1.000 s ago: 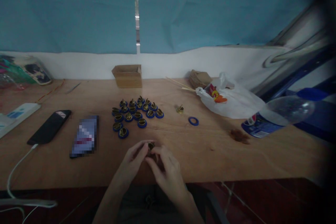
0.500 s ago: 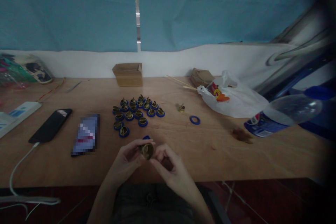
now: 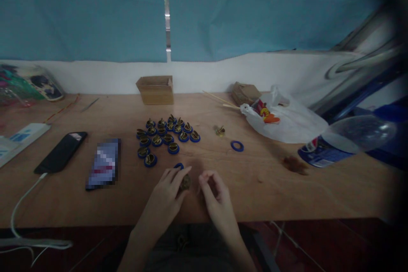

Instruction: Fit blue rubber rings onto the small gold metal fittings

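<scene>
My left hand (image 3: 167, 195) is closed round a brass-coloured round metal fitting (image 3: 185, 182), holding it low over the near part of the table. A blue ring (image 3: 179, 165) lies just beyond those fingers, partly covered by them. To the right, apart from the fitting, my right hand (image 3: 217, 197) has its thumb and fingertips pressed together; whatever they pinch is too small to make out. Beyond both hands sits a group of brass fittings in blue rings (image 3: 162, 136). Another brass fitting (image 3: 219, 130) and a loose blue ring (image 3: 237, 146) lie further right.
At the left are a blurred phone (image 3: 103, 163), a black phone (image 3: 62, 152) on a white cable and a power strip (image 3: 24, 140). A cardboard box (image 3: 156, 91) stands at the back. On the right are a white plastic bag (image 3: 287, 119) and a tilted bottle (image 3: 344, 138).
My left hand has turned over and lowered, with the fitting now less visible between its fingers. My right hand has drawn away to the right from the fitting.
</scene>
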Motion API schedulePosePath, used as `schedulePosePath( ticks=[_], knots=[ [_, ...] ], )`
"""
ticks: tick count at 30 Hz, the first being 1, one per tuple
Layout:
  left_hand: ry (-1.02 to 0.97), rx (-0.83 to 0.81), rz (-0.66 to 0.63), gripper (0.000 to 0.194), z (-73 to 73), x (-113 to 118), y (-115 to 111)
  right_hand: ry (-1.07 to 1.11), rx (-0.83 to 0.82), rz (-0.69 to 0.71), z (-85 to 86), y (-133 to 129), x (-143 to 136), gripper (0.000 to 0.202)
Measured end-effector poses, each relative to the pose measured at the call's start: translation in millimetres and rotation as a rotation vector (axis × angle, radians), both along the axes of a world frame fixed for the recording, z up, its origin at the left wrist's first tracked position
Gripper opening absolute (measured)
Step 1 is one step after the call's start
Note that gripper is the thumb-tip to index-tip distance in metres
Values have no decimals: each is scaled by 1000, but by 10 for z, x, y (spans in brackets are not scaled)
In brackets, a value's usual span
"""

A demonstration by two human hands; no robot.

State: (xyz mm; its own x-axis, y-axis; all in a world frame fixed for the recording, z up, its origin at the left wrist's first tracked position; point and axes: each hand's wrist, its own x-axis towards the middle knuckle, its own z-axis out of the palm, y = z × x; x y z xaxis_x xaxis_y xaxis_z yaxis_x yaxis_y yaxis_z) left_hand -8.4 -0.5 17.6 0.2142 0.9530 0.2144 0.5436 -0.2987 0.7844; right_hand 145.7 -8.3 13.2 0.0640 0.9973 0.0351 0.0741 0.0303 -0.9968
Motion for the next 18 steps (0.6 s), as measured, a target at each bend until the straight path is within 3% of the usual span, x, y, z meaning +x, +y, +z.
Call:
schedulePosePath(
  ticks=[5,11,14,18],
  knots=[
    [-46,-36,-23,51,-68,42,45,-127,42,12,-38,17,70,16],
    [-79,52,182,27,-133,-162,41,-455,149,100,16,74,15,20],
    [-26,105,275,24,-229,-270,32,-682,279,193,82,176,16,8],
    [31,170,267,24,-327,-299,30,-888,355,290,281,446,216,12]
  ],
)
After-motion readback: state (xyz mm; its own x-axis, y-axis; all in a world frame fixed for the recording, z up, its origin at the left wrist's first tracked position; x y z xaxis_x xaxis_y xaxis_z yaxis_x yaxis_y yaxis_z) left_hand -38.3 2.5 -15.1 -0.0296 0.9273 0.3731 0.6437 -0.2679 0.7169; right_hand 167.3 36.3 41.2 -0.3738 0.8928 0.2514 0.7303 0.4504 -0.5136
